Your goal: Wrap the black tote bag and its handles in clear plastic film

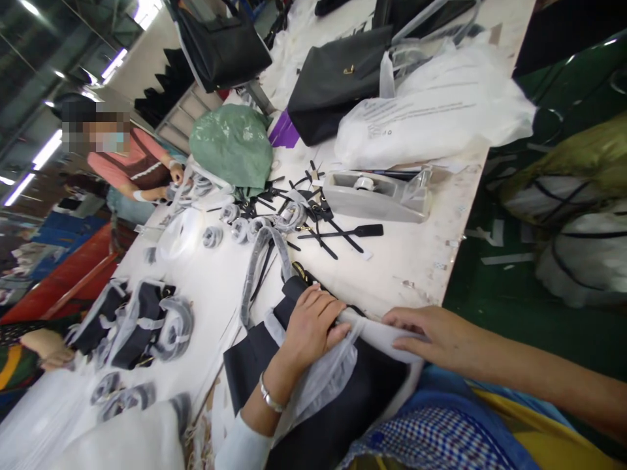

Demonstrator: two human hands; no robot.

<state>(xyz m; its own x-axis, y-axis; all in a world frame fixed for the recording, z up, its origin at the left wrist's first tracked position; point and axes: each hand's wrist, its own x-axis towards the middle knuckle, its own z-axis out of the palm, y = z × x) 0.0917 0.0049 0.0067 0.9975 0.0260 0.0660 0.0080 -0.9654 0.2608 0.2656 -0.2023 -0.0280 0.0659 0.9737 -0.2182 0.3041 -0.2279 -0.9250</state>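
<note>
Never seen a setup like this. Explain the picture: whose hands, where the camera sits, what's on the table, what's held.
No machine here: a person works bare-handed, and the single camera sits on their head, looking down, so the picture is tilted. Their left hand, with a bracelet, grips thin white wrapping laid over a black bag at the edge of the white table. Their right hand rests open on the same wrapping. On the table lie a grey tape dispenser, loose black straps, wrapped rolls, a green bag and black handbags. A co-worker works across the table.
</note>
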